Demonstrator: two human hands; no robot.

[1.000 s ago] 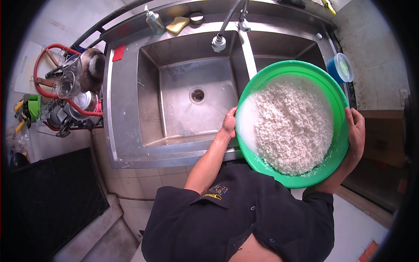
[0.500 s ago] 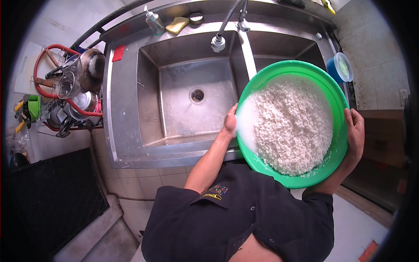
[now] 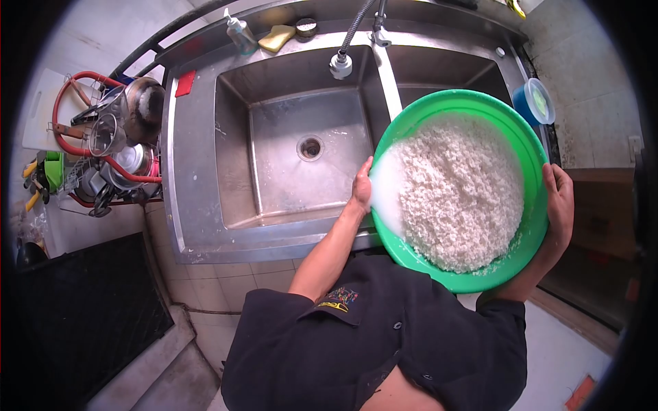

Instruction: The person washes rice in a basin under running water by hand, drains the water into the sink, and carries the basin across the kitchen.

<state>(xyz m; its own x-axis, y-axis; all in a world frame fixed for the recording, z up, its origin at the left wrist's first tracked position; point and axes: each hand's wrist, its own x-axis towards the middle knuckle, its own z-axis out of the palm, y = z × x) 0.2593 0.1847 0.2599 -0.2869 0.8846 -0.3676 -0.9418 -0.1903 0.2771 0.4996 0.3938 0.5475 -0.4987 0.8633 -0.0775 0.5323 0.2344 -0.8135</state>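
A large round green basin holds a heap of white, crumbly, wet-looking grain like rice or corn. My left hand grips the basin's left rim, its thumb up along the edge. On the opposite side my right hand is closed round the rim, fingers partly hidden beneath. The basin is held in front of my body, over the front right of the steel sink. A whitish blur covers the left part of the basin near my left hand.
The sink's left bowl has a drain, with a hose faucet above it. A soap bottle and sponge stand behind. Left is a dish rack with pots; a blue tub sits at the right edge.
The basin has shifted very slightly upward in view, with both hands still on its rim. Otherwise the scene looks the same.
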